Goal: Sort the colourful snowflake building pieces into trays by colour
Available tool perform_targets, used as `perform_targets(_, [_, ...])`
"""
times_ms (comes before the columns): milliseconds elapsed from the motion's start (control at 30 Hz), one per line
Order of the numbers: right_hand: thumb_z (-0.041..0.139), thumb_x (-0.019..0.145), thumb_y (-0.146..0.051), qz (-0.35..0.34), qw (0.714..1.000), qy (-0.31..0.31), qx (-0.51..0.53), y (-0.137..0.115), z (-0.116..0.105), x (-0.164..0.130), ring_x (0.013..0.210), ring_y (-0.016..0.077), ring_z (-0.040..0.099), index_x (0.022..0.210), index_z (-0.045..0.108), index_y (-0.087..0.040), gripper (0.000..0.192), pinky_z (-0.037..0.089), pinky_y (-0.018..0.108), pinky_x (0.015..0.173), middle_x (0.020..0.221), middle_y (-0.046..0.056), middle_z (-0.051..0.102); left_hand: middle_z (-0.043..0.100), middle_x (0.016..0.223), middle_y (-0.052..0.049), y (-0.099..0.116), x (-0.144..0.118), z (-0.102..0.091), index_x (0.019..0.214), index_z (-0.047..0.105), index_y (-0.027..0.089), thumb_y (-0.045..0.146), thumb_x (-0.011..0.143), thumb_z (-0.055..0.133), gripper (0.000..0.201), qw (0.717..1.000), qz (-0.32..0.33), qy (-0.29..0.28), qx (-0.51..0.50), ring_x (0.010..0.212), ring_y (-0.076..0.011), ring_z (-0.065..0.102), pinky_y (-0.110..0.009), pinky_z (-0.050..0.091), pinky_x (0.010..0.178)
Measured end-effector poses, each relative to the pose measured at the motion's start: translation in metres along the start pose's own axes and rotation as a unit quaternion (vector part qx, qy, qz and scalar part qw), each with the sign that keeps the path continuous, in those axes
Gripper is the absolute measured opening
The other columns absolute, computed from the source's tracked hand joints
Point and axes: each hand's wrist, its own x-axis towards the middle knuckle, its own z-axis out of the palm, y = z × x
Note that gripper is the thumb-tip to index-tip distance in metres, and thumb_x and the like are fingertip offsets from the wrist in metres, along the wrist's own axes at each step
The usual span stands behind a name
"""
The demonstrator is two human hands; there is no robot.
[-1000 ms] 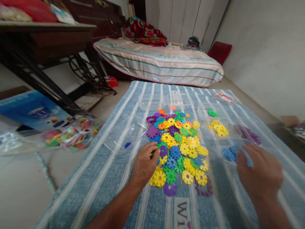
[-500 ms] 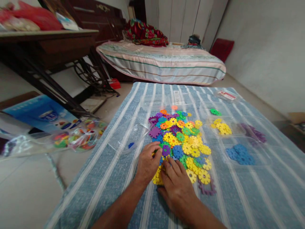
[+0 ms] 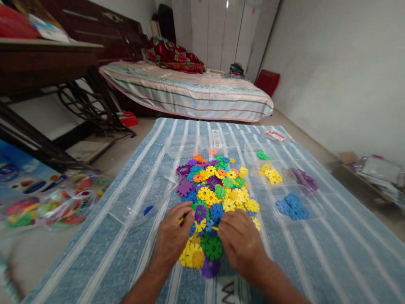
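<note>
Resting at the near edge of the disc pile, both hands, fingers loosely curled, grip unclear.

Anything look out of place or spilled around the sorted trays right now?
One oddity: a lone blue disc lies by itself in the clear tray left of the mixed pile, while the other sorted blue discs sit in a tray on the right. Both hands, left hand and right hand, rest on the pile's near edge.

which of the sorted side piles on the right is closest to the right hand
The blue pile in its clear tray. It lies nearest the right hand; the yellow pile, purple pile and green pieces sit farther up the blanket.
</note>
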Motion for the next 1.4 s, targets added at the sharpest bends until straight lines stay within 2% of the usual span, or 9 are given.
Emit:
perform_targets(167, [0.054,0.087,-0.018,0.054,0.966,0.136,-0.213,0.079,-0.049,0.029,0.092,0.0209,0.061,0.093,0.063,-0.017,0.011,0.047,0.040,0.087,0.088,0.009,0.067,0.071,0.099,-0.006,0.000,-0.002,-0.001,0.076,0.068,0.021,0.037,0.080,0.052,0.023,1.000,-0.010,-0.007,-0.004,0.093,-0.0207,0.066,-0.037,0.050,0.091])
perform_targets(267, [0.056,0.086,-0.021,0.065,0.956,0.154,-0.239,0.099,-0.061,0.028,0.086,0.0202,0.063,0.091,0.064,-0.016,0.010,0.050,0.037,0.082,0.085,0.008,0.069,0.071,0.099,-0.005,0.001,-0.002,-0.001,0.076,0.068,0.021,0.037,0.079,0.052,0.023,1.000,-0.012,-0.007,-0.006,0.092,-0.0204,0.066,-0.036,0.051,0.090])
perform_targets(367, [0.055,0.086,-0.018,0.057,0.969,0.132,-0.202,0.087,-0.054,0.013,0.081,0.0184,0.064,0.086,0.064,-0.017,0.009,0.051,0.035,0.080,0.082,0.006,0.069,0.071,0.099,-0.005,0.002,-0.001,0.000,0.075,0.068,0.021,0.037,0.079,0.053,0.022,1.000,-0.012,-0.006,-0.005,0.092,-0.0203,0.066,-0.036,0.051,0.090])
perform_targets(567, [0.056,0.085,-0.011,0.026,0.996,0.053,-0.062,0.034,-0.022,-0.015,0.088,0.0178,0.062,0.091,0.062,-0.017,0.011,0.052,0.035,0.084,0.088,0.007,0.068,0.070,0.100,-0.006,0.004,-0.003,0.002,0.076,0.067,0.021,0.036,0.079,0.053,0.021,1.000,-0.021,0.001,-0.015,0.094,-0.0206,0.065,-0.038,0.049,0.093])
perform_targets(700, [0.056,0.086,-0.021,0.082,0.995,-0.010,-0.062,0.021,-0.018,-0.030,0.101,0.0221,0.059,0.102,0.061,-0.018,0.017,0.051,0.042,0.090,0.103,0.009,0.065,0.068,0.105,-0.007,0.008,-0.008,0.007,0.079,0.066,0.020,0.036,0.079,0.054,0.019,0.998,-0.041,0.007,-0.043,0.100,-0.0211,0.063,-0.038,0.047,0.096])
perform_targets(900, [0.061,0.080,-0.043,0.184,0.971,-0.097,-0.120,0.013,-0.017,-0.067,0.120,0.0360,0.047,0.123,0.053,-0.019,0.050,0.047,0.055,0.091,0.130,0.017,0.051,0.065,0.114,-0.008,0.016,-0.011,0.010,0.088,0.064,0.020,0.037,0.080,0.055,0.021,0.994,-0.065,0.013,-0.090,0.106,-0.0215,0.060,-0.039,0.044,0.100])
perform_targets(1033, [0.061,0.080,-0.041,0.181,0.974,-0.096,-0.098,0.006,-0.001,-0.076,0.124,0.0392,0.043,0.131,0.045,-0.018,0.058,0.045,0.060,0.091,0.137,0.019,0.043,0.061,0.120,-0.009,0.021,-0.012,0.017,0.094,0.061,0.019,0.036,0.081,0.055,0.022,0.993,-0.062,0.014,-0.101,0.113,-0.0221,0.056,-0.041,0.040,0.103])
perform_targets(1200, [0.059,0.082,-0.035,0.199,0.977,-0.069,-0.036,0.007,0.019,-0.062,0.125,0.0357,0.042,0.133,0.043,-0.017,0.057,0.041,0.059,0.097,0.135,0.018,0.045,0.058,0.125,-0.010,0.026,-0.014,0.026,0.099,0.060,0.019,0.033,0.083,0.054,0.023,0.995,-0.032,-0.001,-0.095,0.118,-0.0222,0.054,-0.041,0.039,0.105])
perform_targets(1400, [0.057,0.083,-0.032,0.199,0.979,-0.038,0.014,0.015,0.008,-0.057,0.122,0.0285,0.048,0.128,0.047,-0.018,0.049,0.045,0.050,0.098,0.130,0.015,0.052,0.063,0.118,-0.009,0.028,-0.012,0.018,0.094,0.061,0.018,0.033,0.084,0.052,0.020,0.997,-0.006,-0.006,-0.076,0.113,-0.0212,0.057,-0.040,0.043,0.101])
